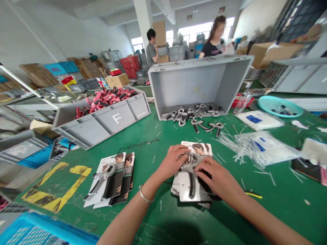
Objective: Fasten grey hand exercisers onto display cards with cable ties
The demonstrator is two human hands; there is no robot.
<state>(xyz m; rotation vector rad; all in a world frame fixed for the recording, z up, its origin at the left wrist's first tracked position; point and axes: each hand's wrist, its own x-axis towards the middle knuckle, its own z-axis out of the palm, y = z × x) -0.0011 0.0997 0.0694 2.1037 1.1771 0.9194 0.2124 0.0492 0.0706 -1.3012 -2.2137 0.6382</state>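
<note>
A grey hand grip exerciser (pixel 191 177) with black handles and a metal spring lies on a printed backing card (pixel 184 190), on top of a small stack of such cards. My left hand (pixel 174 160) has its fingers closed over the exerciser's upper left part. On the other side, my right hand (pixel 211 173) is closed in a pinch against the exerciser; whatever lies between those fingertips is hidden. To the left rests a fanned pile of carded hand grip exercisers (pixel 112 180). Loose white cable ties (pixel 233 144) spread out to the right.
A grey crate on its side (pixel 189 81) holds several loose exercisers, some spilling onto the green table (pixel 143 217). Another crate (pixel 102 126) contains pink-and-black pieces. Bags of ties (pixel 270 146), a turquoise tray (pixel 263 102) and a yellow-black tool (pixel 253 194) sit right. Two people stand beyond.
</note>
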